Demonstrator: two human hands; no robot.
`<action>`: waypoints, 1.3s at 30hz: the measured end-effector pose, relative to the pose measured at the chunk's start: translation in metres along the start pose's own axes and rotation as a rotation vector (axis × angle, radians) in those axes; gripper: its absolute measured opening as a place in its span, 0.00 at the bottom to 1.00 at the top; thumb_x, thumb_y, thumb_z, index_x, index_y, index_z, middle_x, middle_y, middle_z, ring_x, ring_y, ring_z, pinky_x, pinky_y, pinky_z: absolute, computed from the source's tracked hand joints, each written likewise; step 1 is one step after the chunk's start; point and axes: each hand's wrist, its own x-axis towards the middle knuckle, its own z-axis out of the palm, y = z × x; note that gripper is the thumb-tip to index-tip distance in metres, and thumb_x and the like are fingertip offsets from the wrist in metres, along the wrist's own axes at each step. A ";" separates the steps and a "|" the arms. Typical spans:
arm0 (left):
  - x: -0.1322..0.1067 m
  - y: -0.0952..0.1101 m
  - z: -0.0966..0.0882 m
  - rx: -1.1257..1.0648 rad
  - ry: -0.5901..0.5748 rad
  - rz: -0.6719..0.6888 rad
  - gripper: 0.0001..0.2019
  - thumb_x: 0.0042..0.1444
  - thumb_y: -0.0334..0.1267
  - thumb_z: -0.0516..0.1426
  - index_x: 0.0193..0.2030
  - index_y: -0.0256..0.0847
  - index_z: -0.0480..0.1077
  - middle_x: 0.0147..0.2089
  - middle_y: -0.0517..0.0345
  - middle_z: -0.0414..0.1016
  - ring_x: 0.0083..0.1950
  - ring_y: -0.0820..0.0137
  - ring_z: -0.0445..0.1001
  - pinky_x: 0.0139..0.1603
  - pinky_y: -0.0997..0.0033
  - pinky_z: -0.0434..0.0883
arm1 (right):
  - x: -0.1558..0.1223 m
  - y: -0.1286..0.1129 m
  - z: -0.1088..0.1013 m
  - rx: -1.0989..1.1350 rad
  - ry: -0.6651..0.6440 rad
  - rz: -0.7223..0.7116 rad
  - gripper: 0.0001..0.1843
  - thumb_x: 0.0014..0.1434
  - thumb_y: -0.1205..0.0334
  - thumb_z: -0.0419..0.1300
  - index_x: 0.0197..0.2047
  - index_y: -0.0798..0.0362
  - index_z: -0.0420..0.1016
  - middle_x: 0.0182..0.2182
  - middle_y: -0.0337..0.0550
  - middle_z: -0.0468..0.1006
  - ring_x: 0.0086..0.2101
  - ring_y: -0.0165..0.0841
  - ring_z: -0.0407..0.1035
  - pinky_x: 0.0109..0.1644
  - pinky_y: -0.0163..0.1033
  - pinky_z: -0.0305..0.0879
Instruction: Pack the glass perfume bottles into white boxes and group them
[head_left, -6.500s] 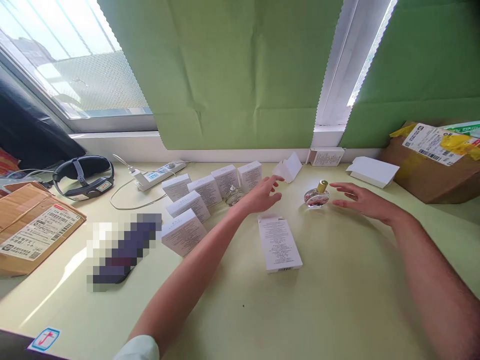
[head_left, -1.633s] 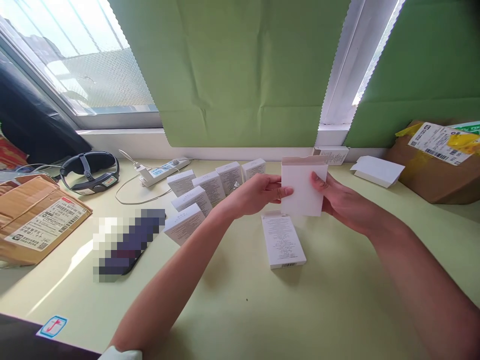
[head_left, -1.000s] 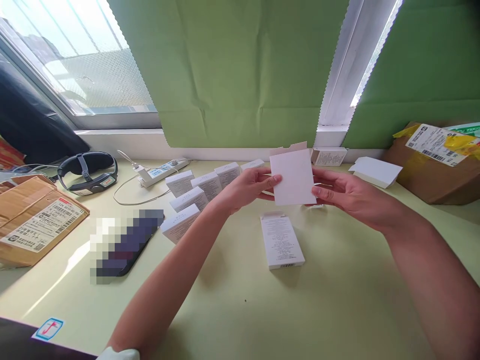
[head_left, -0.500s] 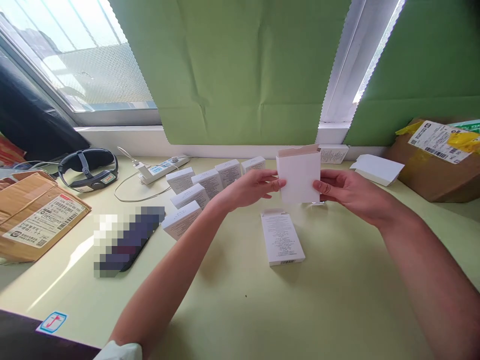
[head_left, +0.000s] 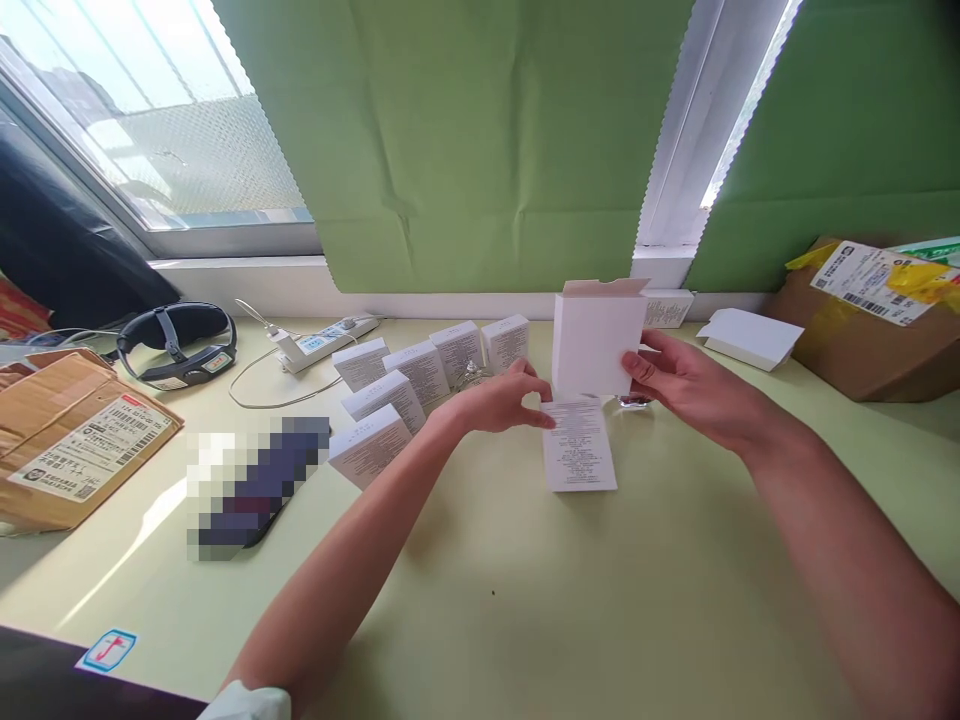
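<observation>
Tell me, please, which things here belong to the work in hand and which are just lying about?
In hand: white sleeve in right hand; printed box at left hand; bottle behind.

Lying about: headset, power strip, parcels, dark device.

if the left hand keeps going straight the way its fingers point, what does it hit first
Probably nothing new: the left hand points right, fingertips already at the printed box lying on the table. Depth is unclear, so contact is uncertain.

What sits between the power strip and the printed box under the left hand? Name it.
Head view: a cluster of small white boxes stands between the power strip and the printed box that the left hand grips.
</observation>
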 end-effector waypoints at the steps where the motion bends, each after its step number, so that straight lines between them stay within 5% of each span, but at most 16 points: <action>1: -0.001 0.004 -0.001 -0.023 0.089 0.060 0.15 0.58 0.51 0.58 0.47 0.46 0.73 0.55 0.52 0.60 0.48 0.64 0.69 0.48 0.63 0.69 | -0.001 -0.003 0.000 -0.001 0.013 -0.019 0.24 0.62 0.45 0.59 0.61 0.33 0.67 0.55 0.37 0.77 0.50 0.44 0.72 0.56 0.57 0.68; 5: -0.003 0.017 -0.001 0.029 0.242 0.223 0.11 0.62 0.44 0.55 0.47 0.44 0.72 0.58 0.51 0.62 0.50 0.65 0.69 0.52 0.61 0.68 | -0.008 -0.018 0.001 -0.048 0.082 -0.132 0.23 0.64 0.46 0.57 0.61 0.34 0.65 0.61 0.38 0.73 0.57 0.44 0.67 0.56 0.51 0.69; 10: 0.000 0.022 0.003 0.121 0.190 0.236 0.10 0.62 0.42 0.56 0.45 0.41 0.73 0.50 0.50 0.68 0.48 0.64 0.71 0.49 0.62 0.70 | -0.014 -0.024 0.000 -0.175 0.034 -0.185 0.22 0.66 0.49 0.56 0.62 0.36 0.64 0.63 0.39 0.69 0.62 0.43 0.61 0.60 0.48 0.65; 18: -0.001 0.023 0.001 -0.032 0.184 0.189 0.15 0.56 0.41 0.62 0.49 0.43 0.67 0.49 0.54 0.71 0.48 0.66 0.72 0.45 0.65 0.72 | -0.019 -0.024 -0.021 -0.221 -0.052 -0.101 0.22 0.65 0.50 0.59 0.61 0.33 0.64 0.63 0.37 0.69 0.60 0.42 0.63 0.55 0.44 0.70; 28: 0.001 0.027 0.001 -0.143 0.078 0.221 0.12 0.55 0.35 0.61 0.46 0.40 0.71 0.53 0.53 0.74 0.48 0.67 0.74 0.46 0.66 0.73 | -0.010 -0.013 -0.006 -0.239 -0.235 -0.075 0.24 0.66 0.51 0.57 0.63 0.34 0.59 0.62 0.39 0.68 0.60 0.43 0.63 0.57 0.50 0.68; 39: -0.002 0.028 0.000 -0.183 0.051 0.221 0.15 0.55 0.35 0.62 0.50 0.42 0.71 0.53 0.54 0.76 0.50 0.66 0.75 0.47 0.67 0.74 | -0.020 -0.026 -0.007 -0.579 -0.158 -0.076 0.13 0.66 0.45 0.53 0.49 0.41 0.61 0.45 0.42 0.77 0.45 0.43 0.71 0.45 0.46 0.68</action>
